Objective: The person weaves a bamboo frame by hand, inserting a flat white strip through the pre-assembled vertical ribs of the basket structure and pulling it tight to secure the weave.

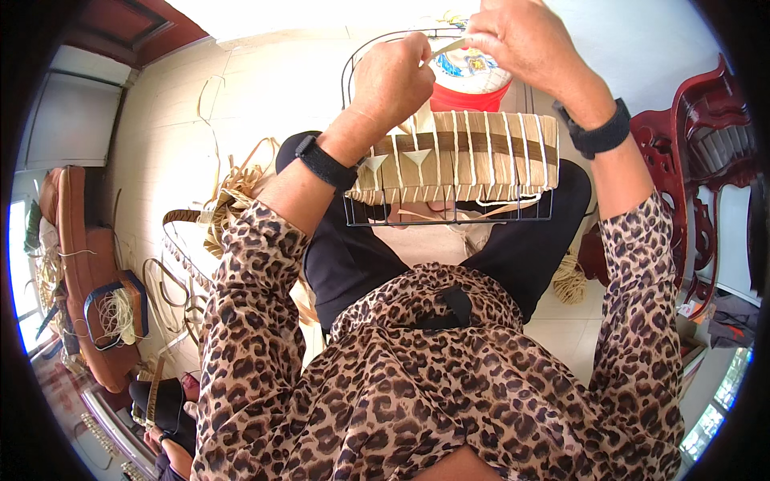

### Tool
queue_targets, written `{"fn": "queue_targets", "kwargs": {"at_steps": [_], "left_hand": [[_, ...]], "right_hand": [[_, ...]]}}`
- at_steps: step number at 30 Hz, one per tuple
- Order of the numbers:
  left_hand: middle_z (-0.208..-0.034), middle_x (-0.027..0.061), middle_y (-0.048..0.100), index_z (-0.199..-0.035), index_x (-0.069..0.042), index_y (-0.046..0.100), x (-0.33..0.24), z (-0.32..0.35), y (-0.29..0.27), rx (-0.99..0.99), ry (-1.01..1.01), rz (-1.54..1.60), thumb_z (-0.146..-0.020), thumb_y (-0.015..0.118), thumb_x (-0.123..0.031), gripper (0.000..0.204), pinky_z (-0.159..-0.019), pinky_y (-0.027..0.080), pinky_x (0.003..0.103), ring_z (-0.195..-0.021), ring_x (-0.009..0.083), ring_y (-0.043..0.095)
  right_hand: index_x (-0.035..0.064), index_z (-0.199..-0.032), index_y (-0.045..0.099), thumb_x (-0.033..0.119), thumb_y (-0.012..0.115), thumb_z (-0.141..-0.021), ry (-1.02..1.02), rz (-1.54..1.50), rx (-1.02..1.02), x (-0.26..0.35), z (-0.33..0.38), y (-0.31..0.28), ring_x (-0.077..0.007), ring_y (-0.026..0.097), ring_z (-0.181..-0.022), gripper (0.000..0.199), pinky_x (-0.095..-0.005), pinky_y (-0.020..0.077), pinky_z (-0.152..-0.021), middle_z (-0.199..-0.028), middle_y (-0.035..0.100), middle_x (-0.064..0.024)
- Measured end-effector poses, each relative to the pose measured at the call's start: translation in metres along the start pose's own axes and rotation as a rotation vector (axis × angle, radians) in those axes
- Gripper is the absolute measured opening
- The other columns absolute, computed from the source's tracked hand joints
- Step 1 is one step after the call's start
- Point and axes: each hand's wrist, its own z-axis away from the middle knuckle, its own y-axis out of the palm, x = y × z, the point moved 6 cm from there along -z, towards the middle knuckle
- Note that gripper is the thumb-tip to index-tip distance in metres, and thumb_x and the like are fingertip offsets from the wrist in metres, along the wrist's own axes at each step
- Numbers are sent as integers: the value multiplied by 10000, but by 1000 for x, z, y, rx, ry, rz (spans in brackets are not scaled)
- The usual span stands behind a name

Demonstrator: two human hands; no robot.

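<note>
A flat tan strip [449,48] runs between my two hands above the far side of a wire-framed basket. My left hand [393,78] is closed, pinching the strip's left end. The strip's other end is pinched by my right hand [517,38], closed at the top edge of the view. Across my lap lies the basket [481,152], its side covered in tan strips with a brown band and white cord wrapped over. Bare black wire frame [449,222] shows along its near edge, and a black wire loop [350,68] rises at the far left.
Beyond the basket stands a red bucket [469,98] with a printed white top. Loose tan strips [233,196] lie on the floor at left. A carved dark-red wooden chair [682,136] is at right, near a bundle of cord [569,279]. Another person [172,417] sits at lower left.
</note>
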Motion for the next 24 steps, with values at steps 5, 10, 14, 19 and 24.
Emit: {"fn": "queue_targets", "kwargs": {"at_steps": [5,10,14,19,24], "left_hand": [[-639,97,613,-939,-42,644,26,0,9,99,-113,350,-739,511,-66,241,-537,466,306,-590,165,584],[-742,60,628,-925,11,633,30,3,15,487,-450,912,-749,548,-74,214,-465,401,191,-599,90,548],[-726,64,615,-937,14,625,32,5,16,559,-459,1044,-802,582,-132,204,-445,394,191,-567,90,526],[-742,73,613,-927,8,618,44,7,34,574,-540,1148,-820,594,-150,193,-438,392,189,-544,93,519],[-672,85,589,-845,9,609,36,10,43,560,-625,1147,-749,662,-152,195,-436,408,229,-540,124,534]], "right_hand": [[34,-790,647,194,584,-773,160,-234,185,-8,-1,21,-232,556,-581,173,-339,435,-587,-671,591,-127],[17,-846,667,140,636,-752,515,-876,204,-11,20,50,-133,583,-645,158,-272,449,-605,-710,640,-92],[-5,-878,650,124,643,-762,701,-959,191,-12,27,66,-125,577,-653,174,-243,445,-591,-731,627,-76],[20,-835,619,136,588,-808,751,-986,241,1,27,74,-38,423,-461,123,-186,325,-419,-578,514,21],[-30,-829,623,134,591,-765,694,-799,346,3,28,74,-123,549,-496,179,-257,444,-485,-617,584,-67]]}}
